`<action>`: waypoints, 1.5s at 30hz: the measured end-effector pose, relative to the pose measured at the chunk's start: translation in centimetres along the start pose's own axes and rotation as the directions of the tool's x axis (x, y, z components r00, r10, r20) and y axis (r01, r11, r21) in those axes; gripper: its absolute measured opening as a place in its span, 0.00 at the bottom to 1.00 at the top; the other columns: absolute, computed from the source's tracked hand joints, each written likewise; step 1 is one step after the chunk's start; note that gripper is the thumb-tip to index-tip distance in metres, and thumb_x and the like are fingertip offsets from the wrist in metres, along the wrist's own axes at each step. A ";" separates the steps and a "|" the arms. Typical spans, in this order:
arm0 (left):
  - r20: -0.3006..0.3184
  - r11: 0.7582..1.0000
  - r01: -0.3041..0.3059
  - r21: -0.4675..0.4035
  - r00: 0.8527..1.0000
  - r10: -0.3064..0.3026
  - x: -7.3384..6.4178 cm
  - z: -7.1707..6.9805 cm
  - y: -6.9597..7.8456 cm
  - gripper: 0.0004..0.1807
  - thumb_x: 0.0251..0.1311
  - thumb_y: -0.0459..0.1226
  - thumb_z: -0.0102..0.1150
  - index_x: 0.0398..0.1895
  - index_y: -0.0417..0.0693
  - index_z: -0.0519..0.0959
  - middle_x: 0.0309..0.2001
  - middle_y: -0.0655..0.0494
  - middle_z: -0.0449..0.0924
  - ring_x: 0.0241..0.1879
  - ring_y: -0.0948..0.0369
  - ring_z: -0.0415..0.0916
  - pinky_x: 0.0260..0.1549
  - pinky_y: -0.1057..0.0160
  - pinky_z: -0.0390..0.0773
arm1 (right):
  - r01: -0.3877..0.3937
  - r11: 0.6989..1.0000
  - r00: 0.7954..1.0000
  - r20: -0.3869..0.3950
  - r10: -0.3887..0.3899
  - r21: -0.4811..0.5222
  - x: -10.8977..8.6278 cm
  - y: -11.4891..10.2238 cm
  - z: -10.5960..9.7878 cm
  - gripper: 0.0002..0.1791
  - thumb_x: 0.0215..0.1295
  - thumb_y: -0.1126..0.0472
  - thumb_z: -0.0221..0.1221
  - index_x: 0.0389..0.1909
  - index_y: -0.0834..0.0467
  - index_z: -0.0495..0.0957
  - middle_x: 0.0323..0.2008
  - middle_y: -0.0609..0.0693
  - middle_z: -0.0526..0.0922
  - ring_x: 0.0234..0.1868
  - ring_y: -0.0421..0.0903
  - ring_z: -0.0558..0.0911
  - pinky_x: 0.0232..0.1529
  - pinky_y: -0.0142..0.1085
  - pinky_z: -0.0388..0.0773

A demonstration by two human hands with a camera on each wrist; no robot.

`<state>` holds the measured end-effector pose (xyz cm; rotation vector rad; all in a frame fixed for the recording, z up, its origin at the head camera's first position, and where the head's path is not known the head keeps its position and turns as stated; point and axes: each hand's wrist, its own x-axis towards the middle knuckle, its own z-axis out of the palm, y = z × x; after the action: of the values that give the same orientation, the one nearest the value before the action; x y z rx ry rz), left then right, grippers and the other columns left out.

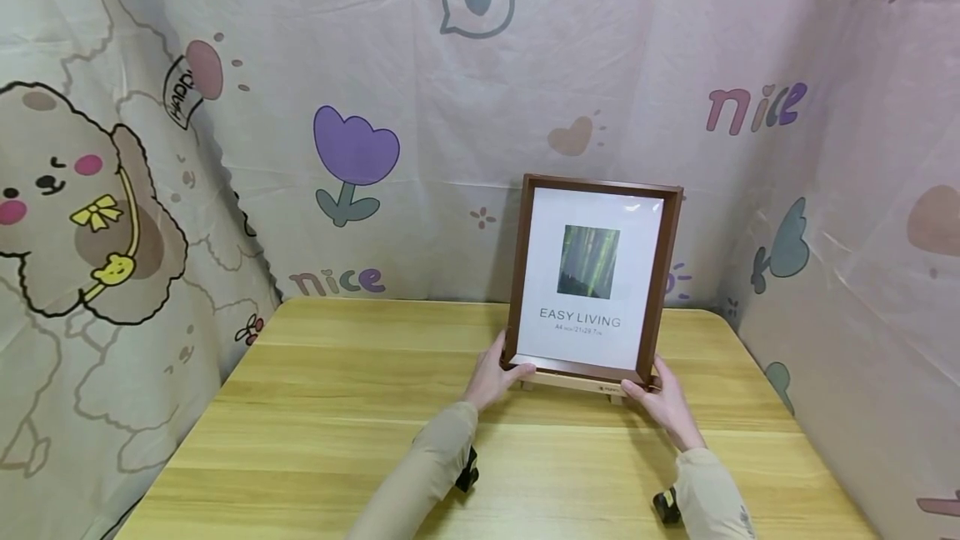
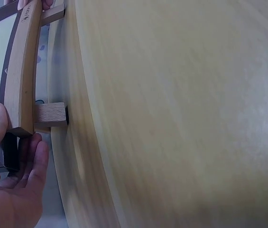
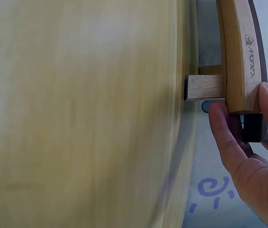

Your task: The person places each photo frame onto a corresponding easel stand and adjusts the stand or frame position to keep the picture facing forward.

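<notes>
A brown picture frame (image 1: 543, 273) with a white "EASY LIVING" sheet and a small forest print leans back slightly on a wooden tabletop easel (image 1: 577, 382). My left hand (image 1: 491, 375) grips the frame's lower left corner, thumb on the front and fingers round the side and behind. At the lower right corner my right hand (image 1: 666, 403) holds the frame the same way. Both wrist views show the easel's ledge (image 2: 21, 76) under the frame and its square feet (image 3: 205, 87). Most of the easel is hidden behind the frame.
The light wooden table (image 1: 337, 423) has rounded back corners. Behind it and at both sides hang printed curtains (image 1: 465, 107) with flowers, hearts and a cartoon animal. A black wrist device (image 1: 467, 472) sits under the left sleeve, another (image 1: 666, 507) by the right.
</notes>
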<state>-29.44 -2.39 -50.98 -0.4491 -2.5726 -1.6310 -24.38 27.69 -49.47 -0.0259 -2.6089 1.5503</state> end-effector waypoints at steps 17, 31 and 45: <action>-0.013 1.000 -0.010 -0.026 1.000 0.009 -0.6 -0.6 0.2 0.48 0.62 0.43 0.69 0.78 0.38 0.53 0.66 0.34 0.74 0.66 0.40 0.73 0.69 0.40 0.69 | -0.021 1.000 1.000 -0.022 0.021 -0.016 -0.2 -0.4 0.6 0.41 0.66 0.64 0.65 0.76 0.64 0.56 0.64 0.74 0.73 0.63 0.68 0.77 0.45 0.23 0.75; -0.007 0.999 0.031 -0.028 0.999 -0.031 -1.0 -1.1 0.0 0.50 0.63 0.44 0.68 0.79 0.36 0.50 0.67 0.33 0.73 0.67 0.40 0.71 0.71 0.39 0.67 | -0.015 0.999 1.000 -0.027 0.014 -0.041 -0.1 -0.5 1.0 0.42 0.66 0.64 0.65 0.76 0.64 0.56 0.63 0.75 0.73 0.61 0.69 0.78 0.48 0.28 0.77; -0.015 0.999 0.027 -0.033 1.000 -0.028 -1.0 -1.7 -0.4 0.48 0.63 0.43 0.68 0.79 0.41 0.53 0.63 0.36 0.78 0.63 0.43 0.75 0.68 0.41 0.71 | 0.004 1.000 0.999 -0.039 -0.005 -0.030 0.1 -0.7 1.7 0.43 0.64 0.65 0.66 0.76 0.64 0.56 0.60 0.75 0.76 0.59 0.68 0.80 0.46 0.26 0.76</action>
<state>-28.75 -4.26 -50.86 -0.4034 -2.5558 -1.6804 -24.58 25.84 -49.70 -0.0529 -2.6002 1.4936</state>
